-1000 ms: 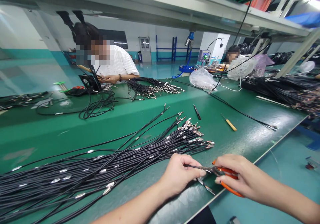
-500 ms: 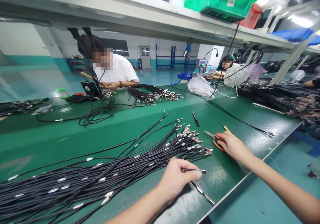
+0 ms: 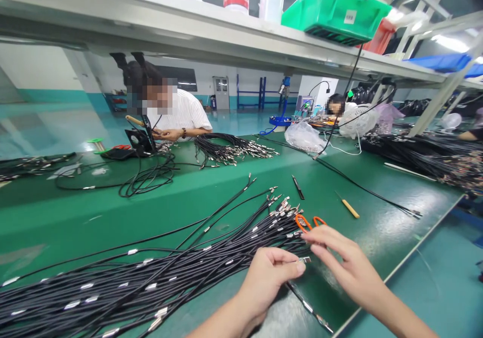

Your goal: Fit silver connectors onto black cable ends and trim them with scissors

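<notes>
Black cable bundle (image 3: 169, 277) fanned across the green counter (image 3: 226, 212), its metal-tipped ends gathered toward your side, probably so that any single end can be drawn out without disturbing the rest. Your left hand (image 3: 268, 277) is closed in a tight pinch, thumb and fingers on a metal terminal (image 3: 304, 260) at one cable's end. Your right hand (image 3: 349, 262) is open, fingers spread and lightly curved, with nothing in its grip; it hovers just beside the orange-handled pliers (image 3: 310, 221), whose loops rest on the bundle's tip ends, a spot that seems chosen to keep them within easy reach. Whether the fingertips touch the handles, you cannot tell from this view. A separate metal-tipped cable (image 3: 307, 306) runs down below your left hand toward the counter's edge, its upper end hidden. Farther out lie a yellow-handled screwdriver (image 3: 350, 208) and a small black tool (image 3: 298, 187), both clear of the bundle and apart from each other. Across the counter, a co-worker's hands (image 3: 166, 135) work close together behind a second cable bundle (image 3: 234, 152), beside a black stand (image 3: 138, 142). Overhead, a green plastic crate (image 3: 335, 18) sits on the shelf (image 3: 188, 41), stored well above the working surface.
</notes>
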Available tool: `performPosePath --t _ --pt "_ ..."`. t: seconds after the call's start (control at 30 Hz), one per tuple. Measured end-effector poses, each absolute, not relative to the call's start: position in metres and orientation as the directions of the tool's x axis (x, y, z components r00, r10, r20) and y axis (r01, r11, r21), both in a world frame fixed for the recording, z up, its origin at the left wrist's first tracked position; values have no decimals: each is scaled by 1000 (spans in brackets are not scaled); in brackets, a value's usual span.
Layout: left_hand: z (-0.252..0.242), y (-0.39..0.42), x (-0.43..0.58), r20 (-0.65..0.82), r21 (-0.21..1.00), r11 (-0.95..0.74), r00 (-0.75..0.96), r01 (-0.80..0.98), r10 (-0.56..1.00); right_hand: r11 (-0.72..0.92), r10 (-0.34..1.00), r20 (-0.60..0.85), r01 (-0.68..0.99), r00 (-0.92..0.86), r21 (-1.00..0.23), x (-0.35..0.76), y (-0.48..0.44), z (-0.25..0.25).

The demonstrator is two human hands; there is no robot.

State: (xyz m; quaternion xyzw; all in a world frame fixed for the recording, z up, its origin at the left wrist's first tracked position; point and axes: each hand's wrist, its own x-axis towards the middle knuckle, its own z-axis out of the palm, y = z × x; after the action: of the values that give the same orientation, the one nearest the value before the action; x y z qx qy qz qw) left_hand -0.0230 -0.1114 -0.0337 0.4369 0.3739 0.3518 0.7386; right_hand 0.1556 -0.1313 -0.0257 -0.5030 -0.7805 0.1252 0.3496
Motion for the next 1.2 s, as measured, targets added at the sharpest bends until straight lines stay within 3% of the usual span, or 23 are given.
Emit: performPosePath --t 0.13,0.27,0.47,0.77,0.87,0.97,1.07,1.2 --pt "-33 -111 -24 -222 912 358 490 -202 843 557 830 408 511 -381 -655 144 -144 -23" --pt "-34 -108 -26 -235 906 377 512 -193 826 562 821 392 468 -415 -682 141 -140 -20" --pt "-37 -106 -27 -253 904 393 527 -171 811 553 820 336 494 -463 -671 148 -135 -20" --pt "-36 -106 -28 -274 898 409 522 -161 808 395 919 294 615 -263 -683 160 -134 -25" --pt "-40 -102 -29 -245 898 397 537 -187 807 378 916 359 694 -181 -613 184 -120 -36" --pt "-41 -99 -29 -195 902 374 568 -217 800 437 871 418 796 -258 -420 208 -102 -53" --pt "-41 -97 -31 -161 888 385 614 -252 773 441 864 380 859 -329 -260 225 -93 -67" --pt "-39 -96 -33 -133 882 385 640 -271 757 341 895 363 923 -260 -180 244 -95 -79"
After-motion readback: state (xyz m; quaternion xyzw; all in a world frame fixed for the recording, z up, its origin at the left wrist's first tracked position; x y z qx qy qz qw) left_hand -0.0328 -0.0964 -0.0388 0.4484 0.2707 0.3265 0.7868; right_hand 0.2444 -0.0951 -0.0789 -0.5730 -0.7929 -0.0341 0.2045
